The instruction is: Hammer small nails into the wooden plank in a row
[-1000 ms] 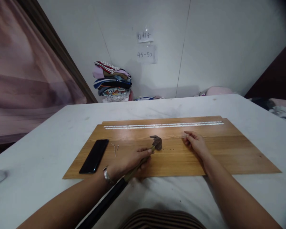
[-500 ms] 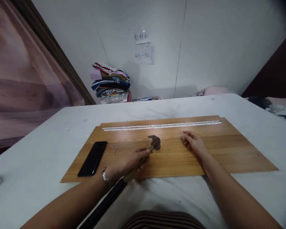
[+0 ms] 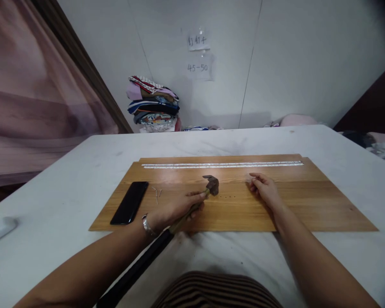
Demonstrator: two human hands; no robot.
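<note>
My left hand (image 3: 176, 208) is wrapped round the handle of a hammer (image 3: 211, 185), close below its rusty head, which rests on a wooden board (image 3: 324, 205). The long dark handle runs back toward me. My right hand (image 3: 265, 189) lies on the board to the right of the hammer head, fingers curled and pinched at the tips; what they pinch is too small to make out. A short row of small dark dots (image 3: 228, 197) marks the board between the two hands.
A black phone (image 3: 130, 208) lies on the board's left end, with a few loose nails (image 3: 157, 194) beside it. A white strip (image 3: 221, 164) runs along the board's far edge. The board sits on a white table (image 3: 67, 179). Folded clothes (image 3: 154, 107) are stacked by the wall.
Only the camera view has shifted slightly; both hands and the hammer stay where they were on the board.
</note>
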